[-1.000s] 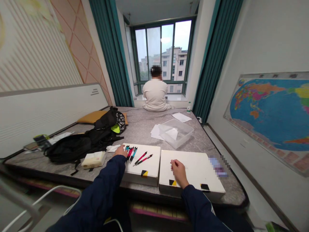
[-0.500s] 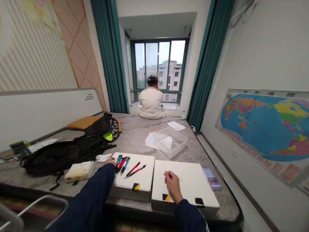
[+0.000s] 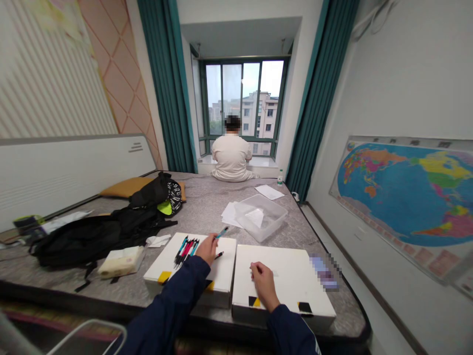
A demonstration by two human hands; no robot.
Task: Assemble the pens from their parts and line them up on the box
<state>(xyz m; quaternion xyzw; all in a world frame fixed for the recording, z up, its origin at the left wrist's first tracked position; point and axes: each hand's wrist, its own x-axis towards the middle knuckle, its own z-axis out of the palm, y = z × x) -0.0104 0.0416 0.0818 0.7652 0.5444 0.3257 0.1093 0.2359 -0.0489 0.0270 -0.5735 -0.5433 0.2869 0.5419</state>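
Observation:
My left hand (image 3: pixel 207 249) is closed around a blue pen (image 3: pixel 222 231), whose dark tip end points up and to the right. It hovers over the left white box (image 3: pixel 162 259). On that box lies a row of blue and red pens (image 3: pixel 186 250), just left of the hand. A separate pen (image 3: pixel 219 255) is mostly covered by the hand. My right hand (image 3: pixel 264 282) rests over the right white box (image 3: pixel 295 276), its fingers curled together with no object visible in them.
Behind the boxes lie a clear plastic bin (image 3: pixel 262 219) and white papers (image 3: pixel 231 215). A tissue pack (image 3: pixel 121 261) and a black backpack (image 3: pixel 81 239) are at left. A blurred phone-like object (image 3: pixel 324 271) lies at right. A person (image 3: pixel 232 155) sits by the window.
My left hand has moved right from the left edge of the pen row, now carrying a blue pen above the separate pens. My right hand has stayed nearly still.

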